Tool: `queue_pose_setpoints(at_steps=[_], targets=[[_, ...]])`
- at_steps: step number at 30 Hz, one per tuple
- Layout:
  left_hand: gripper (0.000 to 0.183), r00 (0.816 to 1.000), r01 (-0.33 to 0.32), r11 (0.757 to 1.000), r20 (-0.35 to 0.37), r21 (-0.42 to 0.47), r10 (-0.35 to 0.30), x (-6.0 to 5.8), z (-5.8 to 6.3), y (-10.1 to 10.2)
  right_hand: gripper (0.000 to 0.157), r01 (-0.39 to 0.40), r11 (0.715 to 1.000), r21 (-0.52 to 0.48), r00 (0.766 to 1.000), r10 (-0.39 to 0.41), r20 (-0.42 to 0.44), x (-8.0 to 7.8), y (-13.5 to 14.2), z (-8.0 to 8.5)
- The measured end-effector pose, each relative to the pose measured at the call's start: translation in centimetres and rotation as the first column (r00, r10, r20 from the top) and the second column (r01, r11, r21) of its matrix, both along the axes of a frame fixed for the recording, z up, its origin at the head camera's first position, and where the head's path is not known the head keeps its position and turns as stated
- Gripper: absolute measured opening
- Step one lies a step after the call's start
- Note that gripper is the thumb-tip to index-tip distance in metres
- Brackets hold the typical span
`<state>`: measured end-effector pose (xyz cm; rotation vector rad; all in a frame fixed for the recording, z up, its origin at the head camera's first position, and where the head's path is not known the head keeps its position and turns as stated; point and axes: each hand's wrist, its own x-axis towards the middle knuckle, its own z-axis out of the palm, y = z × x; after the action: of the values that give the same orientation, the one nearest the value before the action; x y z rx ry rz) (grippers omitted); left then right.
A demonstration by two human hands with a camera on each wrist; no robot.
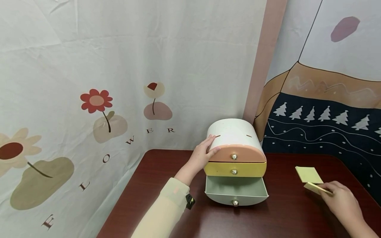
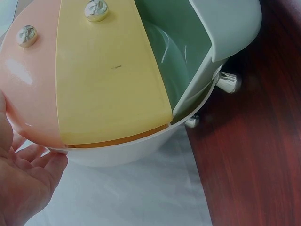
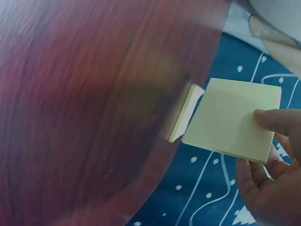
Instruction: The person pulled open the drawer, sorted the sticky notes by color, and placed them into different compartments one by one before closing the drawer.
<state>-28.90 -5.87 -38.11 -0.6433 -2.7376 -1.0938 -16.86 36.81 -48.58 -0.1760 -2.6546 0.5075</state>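
A small rounded drawer box stands on the table, with a white shell and peach, yellow and green drawers. The green bottom drawer is pulled out, and its visible inside holds nothing. My left hand rests against the box's left side, fingers on the shell and thumb by the peach drawer. To the right, my right hand pinches a pale yellow sticky note pad between thumb and fingers, above the table. A second sticky note pad lies on the table just beyond it.
The dark red-brown table extends around the box and in front of it. A white curtain with flower prints hangs behind and to the left. On the right hangs a dark blue cloth with white trees.
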Motion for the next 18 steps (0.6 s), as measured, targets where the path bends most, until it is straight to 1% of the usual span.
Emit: queue_pose_setpoints(at_steps=[4, 8, 12, 16, 18], targets=[[0.064, 1.0, -0.003, 1.0, 0.001, -0.005, 0.003, -0.1, -0.1, 0.0, 0.02, -0.053, 0.999, 0.004, 0.994, 0.053, -0.093, 0.2, -1.4, 0.5], [0.064, 1.0, 0.0, 1.0, -0.003, -0.01, 0.0, -0.1, -0.1, 0.0, 0.02, -0.1, 0.995, 0.004, 0.98, 0.099, -0.175, 0.3, -2.7, 1.1], [0.064, 1.0, 0.003, 1.0, -0.006, -0.009, -0.003, -0.1, -0.1, 0.0, 0.022, -0.131, 0.991, 0.005, 0.958, 0.128, -0.257, 0.2, -4.1, 1.6], [0.064, 1.0, 0.004, 1.0, 0.0, -0.008, -0.004, -0.1, 0.0, -0.1, 0.025, -0.167, 0.986, 0.01, 0.926, 0.16, -0.343, 0.2, -5.2, 2.0], [0.064, 1.0, 0.002, 1.0, 0.003, -0.008, -0.002, -0.1, 0.0, -0.1, 0.027, -0.189, 0.982, 0.013, 0.911, 0.18, -0.371, 0.2, -5.7, 2.3]])
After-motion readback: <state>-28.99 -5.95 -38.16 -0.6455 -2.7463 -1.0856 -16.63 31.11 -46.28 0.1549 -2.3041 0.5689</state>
